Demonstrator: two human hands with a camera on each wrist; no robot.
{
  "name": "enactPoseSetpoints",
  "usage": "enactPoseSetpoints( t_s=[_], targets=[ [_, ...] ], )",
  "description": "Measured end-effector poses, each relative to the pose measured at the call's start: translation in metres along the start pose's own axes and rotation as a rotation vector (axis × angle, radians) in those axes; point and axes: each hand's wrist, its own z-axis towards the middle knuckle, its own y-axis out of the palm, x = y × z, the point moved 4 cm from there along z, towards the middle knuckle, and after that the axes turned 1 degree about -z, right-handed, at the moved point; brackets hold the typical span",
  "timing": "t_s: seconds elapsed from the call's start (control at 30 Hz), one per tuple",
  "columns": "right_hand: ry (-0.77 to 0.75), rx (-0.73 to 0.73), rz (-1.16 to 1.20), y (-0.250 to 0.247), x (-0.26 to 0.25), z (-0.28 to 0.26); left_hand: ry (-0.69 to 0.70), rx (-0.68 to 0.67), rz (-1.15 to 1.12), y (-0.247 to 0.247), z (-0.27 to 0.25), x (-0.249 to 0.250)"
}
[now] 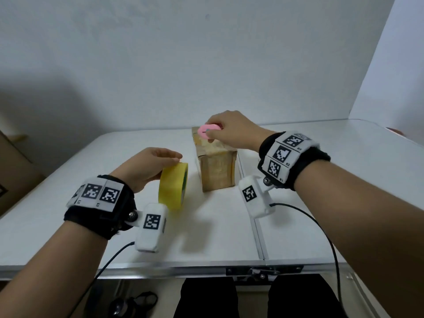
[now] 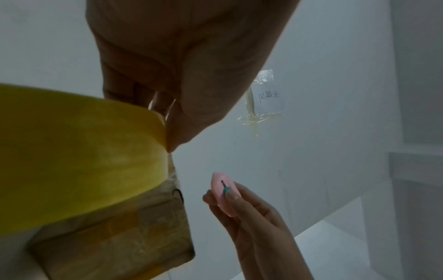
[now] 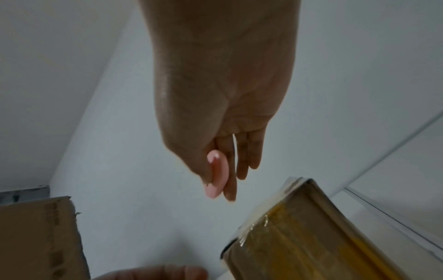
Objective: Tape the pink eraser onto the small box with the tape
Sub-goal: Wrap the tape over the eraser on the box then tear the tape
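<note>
Yellow tape roll (image 2: 72, 161) cut off at left edge.

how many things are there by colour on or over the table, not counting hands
pink: 1, the eraser, pinched by the right hand
yellow: 1, the tape roll, gripped by the left hand
brown: 1, the small box
total: 3

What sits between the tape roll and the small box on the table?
Nothing: the head view shows only bare white table between the yellow tape roll and the small box.
</note>
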Motion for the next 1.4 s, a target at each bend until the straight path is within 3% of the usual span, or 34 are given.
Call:
enactPoseSetpoints(
  t_s=[0.13,0.23,0.37,0.5,0.7,0.9,1.07,1.2,1.4],
  targets=[
    [0.147,0.01,0.127,0.008,0.023,0.008,0.123,0.169,0.07,-0.001,0.011,0.001],
    [0.223,-0.012,0.205,0.013,0.034,0.018,0.24,0.236,0.262,0.007,0.018,0.011],
    [0.294,-0.001,0.25,0.011,0.041,0.033,0.321,0.13,0.632,0.022,0.028,0.029],
    [0.333,-0.112,0.286,0.016,0.047,0.043,0.365,0.016,0.809,0.034,0.033,0.037],
    [0.349,-0.103,0.312,0.031,0.062,0.048,0.333,0.007,0.838,0.035,0.039,0.035],
    [0.361,0.122,0.469,0.038,0.08,0.024,0.278,0.022,0.743,0.036,0.037,0.034],
    [0.439,-0.135,0.76,0.059,0.096,-0.019,0.184,-0.029,0.601,0.039,0.037,0.026],
    [0.407,-0.307,0.741,0.069,0.087,-0.043,0.171,-0.03,0.556,0.042,0.033,0.027],
    [0.332,-0.169,0.53,0.071,0.086,-0.032,0.204,0.02,0.699,0.047,0.029,0.025]
  ],
)
